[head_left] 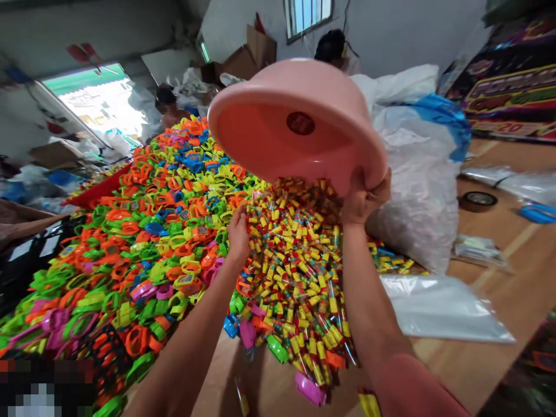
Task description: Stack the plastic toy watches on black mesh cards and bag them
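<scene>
A pink plastic basin (299, 87) is tipped on its side, its mouth facing me and down. My right hand (365, 200) grips the basin's rim at its lower right. Below the mouth lies a heap of small clear tubes (299, 260) with yellow wraps and red ends, and some still rest at the basin's lower edge. Stretched upright along the heap's left side is my left hand (238, 234), its fingers partly hidden by the tubes. To its left spreads a large pile of bright plastic toy watches (174, 226) in orange, green, yellow, blue and pink.
On the right stand a white translucent sack (412, 191) and a flat stack of clear plastic bags (443, 307). A roll of tape (478, 200) and blue-handled scissors (538, 213) lie on the wooden table (512, 278). Other people (167, 104) sit behind the piles.
</scene>
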### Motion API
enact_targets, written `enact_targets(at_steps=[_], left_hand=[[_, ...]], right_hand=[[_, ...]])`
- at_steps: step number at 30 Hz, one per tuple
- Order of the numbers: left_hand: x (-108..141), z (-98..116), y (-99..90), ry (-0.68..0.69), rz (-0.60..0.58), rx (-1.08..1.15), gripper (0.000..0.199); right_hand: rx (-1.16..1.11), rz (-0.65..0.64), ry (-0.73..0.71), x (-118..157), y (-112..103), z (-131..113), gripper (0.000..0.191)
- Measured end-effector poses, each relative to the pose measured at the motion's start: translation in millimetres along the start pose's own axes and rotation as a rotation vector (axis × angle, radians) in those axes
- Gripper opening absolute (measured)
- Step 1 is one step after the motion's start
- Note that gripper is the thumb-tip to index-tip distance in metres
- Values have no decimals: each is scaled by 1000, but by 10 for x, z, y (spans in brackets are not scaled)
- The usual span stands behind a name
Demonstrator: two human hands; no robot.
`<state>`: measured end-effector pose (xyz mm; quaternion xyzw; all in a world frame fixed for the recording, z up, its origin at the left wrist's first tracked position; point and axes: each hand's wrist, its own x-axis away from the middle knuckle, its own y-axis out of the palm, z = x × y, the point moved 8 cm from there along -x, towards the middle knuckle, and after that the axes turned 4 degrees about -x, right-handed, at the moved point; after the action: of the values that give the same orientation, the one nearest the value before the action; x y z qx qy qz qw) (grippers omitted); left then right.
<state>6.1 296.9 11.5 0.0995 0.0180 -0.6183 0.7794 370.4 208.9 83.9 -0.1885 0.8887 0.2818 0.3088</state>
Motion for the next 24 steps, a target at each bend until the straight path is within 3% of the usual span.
enact_targets(at_steps=[4,7,12,16,19,22,24], left_hand=[[123,62,-79,1,44,27,22],[207,85,-139,-10,64,26,25],[336,102,-229,-31,88,-31,27],[408,148,-297,-15,110,-115,25],[523,319,-306,26,118,-189,23],[873,655,-204,195,54,-322,28],[1350,896,-32,489,-73,-611,39]], right_hand=[[21,265,-31,-32,-227,-139,33],[55,359,-30,-71,-290,-106,41],[-41,381,10,-177,-261,153,65],[-78,281,61,-246,-117,352,82],[-60,218,68,-241,-19,407,86],[21,214,120,-198,-2,437,83],[9,209,189,-167,-5,472,79]])
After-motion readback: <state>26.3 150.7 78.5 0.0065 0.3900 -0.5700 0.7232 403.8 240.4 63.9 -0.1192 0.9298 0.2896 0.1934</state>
